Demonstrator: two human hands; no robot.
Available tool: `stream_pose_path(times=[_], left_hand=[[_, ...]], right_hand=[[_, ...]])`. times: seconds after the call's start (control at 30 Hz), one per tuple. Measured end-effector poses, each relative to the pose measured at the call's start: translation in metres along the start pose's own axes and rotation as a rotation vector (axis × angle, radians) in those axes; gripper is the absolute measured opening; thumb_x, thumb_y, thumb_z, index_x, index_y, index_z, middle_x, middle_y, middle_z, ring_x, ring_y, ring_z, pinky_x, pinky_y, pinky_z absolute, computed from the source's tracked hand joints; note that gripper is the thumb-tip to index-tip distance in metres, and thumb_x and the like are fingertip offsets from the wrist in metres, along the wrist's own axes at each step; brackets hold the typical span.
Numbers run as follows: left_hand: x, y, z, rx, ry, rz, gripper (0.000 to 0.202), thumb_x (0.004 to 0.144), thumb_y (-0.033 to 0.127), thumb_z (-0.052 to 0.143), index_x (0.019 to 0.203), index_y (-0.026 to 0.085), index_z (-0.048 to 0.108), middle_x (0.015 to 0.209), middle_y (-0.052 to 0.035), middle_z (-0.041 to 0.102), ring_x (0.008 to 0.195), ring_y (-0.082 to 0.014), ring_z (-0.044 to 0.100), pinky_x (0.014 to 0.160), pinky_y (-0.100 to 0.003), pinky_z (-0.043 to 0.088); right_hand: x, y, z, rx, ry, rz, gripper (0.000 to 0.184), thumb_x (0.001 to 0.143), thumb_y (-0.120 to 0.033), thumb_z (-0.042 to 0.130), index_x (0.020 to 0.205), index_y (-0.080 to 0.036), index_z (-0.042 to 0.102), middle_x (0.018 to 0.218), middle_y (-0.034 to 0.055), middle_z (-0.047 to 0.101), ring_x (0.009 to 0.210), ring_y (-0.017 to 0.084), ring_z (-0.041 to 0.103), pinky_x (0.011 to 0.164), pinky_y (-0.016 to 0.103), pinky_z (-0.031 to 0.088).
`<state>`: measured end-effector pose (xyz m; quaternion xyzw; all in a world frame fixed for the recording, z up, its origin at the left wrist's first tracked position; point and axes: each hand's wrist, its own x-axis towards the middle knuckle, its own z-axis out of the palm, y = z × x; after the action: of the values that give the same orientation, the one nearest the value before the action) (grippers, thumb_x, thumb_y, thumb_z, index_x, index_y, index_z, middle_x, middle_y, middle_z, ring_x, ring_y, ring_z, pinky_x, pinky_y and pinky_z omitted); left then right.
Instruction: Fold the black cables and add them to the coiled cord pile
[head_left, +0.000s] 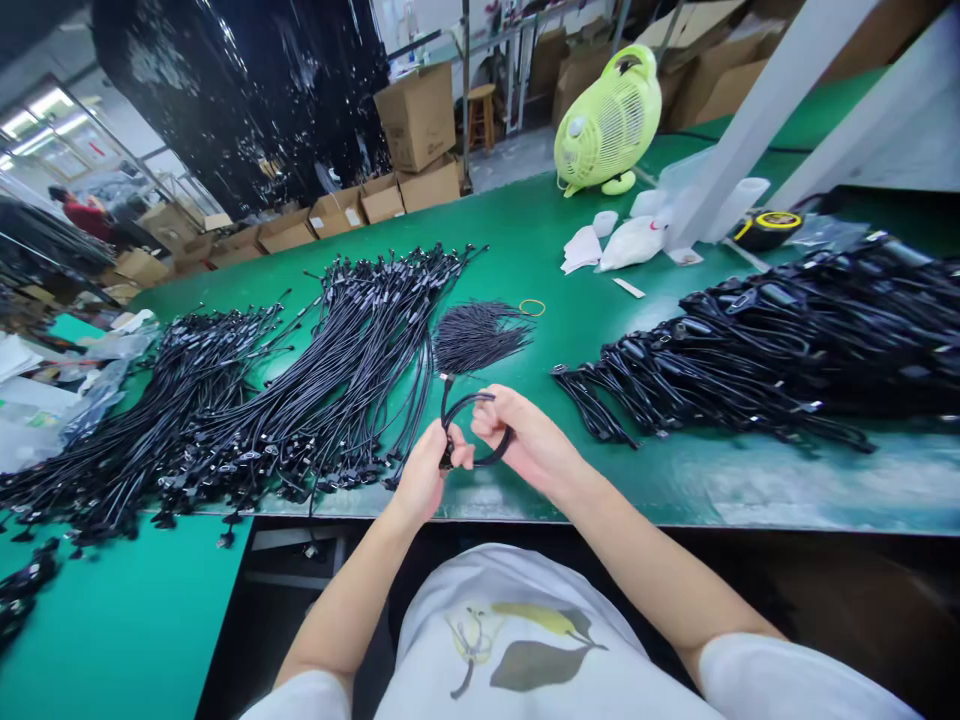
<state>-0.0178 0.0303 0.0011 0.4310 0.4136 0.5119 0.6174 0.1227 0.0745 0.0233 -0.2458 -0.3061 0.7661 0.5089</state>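
Observation:
A black cable [497,452] is bent into a loop between my hands, close to the table's front edge. My left hand [429,465] is closed around the cable near one end, with a plug sticking up above the fingers. On the other side of the loop, my right hand [517,430] pinches the cable with curled fingers. Just beyond my hands lies a pile of short black ties [480,335], with a yellow rubber band [532,308] beside it. Long straight cables [352,350] are spread out to the left. Bundled, folded cables [720,360] are heaped on the right.
A green fan [611,120] stands at the back of the green table [517,225]. White packets [634,243], a tape measure [769,228] and a white post [757,120] are at the back right. Cardboard boxes [416,115] line the far side. A person [86,212] is far left.

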Motion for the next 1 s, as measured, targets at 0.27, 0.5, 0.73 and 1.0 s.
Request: stream_pose_path(times=[0.27,0.5,0.73,1.0], left_hand=[[-0.007,-0.020,-0.004,0.565,-0.208,-0.003,0.045,0.094,0.060,0.034,0.090,0.018,0.051,0.071,0.0008,0.050,0.068,-0.0137,0.047,0.071,-0.029,0.040],[-0.003,-0.031,0.000,0.463,-0.253,-0.040,0.058,0.087,0.071,0.035,0.086,0.017,0.057,0.079,-0.0042,0.055,0.082,-0.0183,0.052,0.081,-0.033,0.043],[-0.010,-0.017,0.016,-0.177,-0.270,-0.437,0.047,0.079,0.062,0.063,0.074,0.018,0.046,0.053,0.0092,0.028,0.046,-0.0068,0.031,0.047,-0.021,0.035],[-0.012,-0.029,0.012,-0.161,-0.090,-0.462,0.052,0.072,0.064,0.067,0.076,0.016,0.048,0.051,0.0103,0.027,0.043,-0.0036,0.022,0.042,-0.016,0.017]], right_hand=[[-0.006,0.021,0.008,-0.031,0.112,-0.157,0.036,0.075,-0.047,0.074,0.077,-0.020,0.049,0.074,-0.0028,0.054,0.055,0.006,0.048,0.045,0.019,0.036],[-0.006,0.022,0.005,-0.067,0.139,-0.178,0.040,0.080,-0.058,0.064,0.080,-0.018,0.056,0.065,-0.0065,0.035,0.043,0.001,0.021,0.037,0.017,0.015],[0.004,0.011,0.003,-0.021,0.035,0.045,0.051,0.074,-0.065,0.066,0.069,-0.016,0.051,0.061,-0.0080,0.030,0.041,-0.001,0.015,0.035,0.016,0.010],[0.016,0.029,-0.013,-0.087,0.060,0.018,0.050,0.077,-0.066,0.061,0.071,-0.017,0.052,0.055,-0.0090,0.031,0.036,0.000,0.019,0.032,0.015,0.015]])
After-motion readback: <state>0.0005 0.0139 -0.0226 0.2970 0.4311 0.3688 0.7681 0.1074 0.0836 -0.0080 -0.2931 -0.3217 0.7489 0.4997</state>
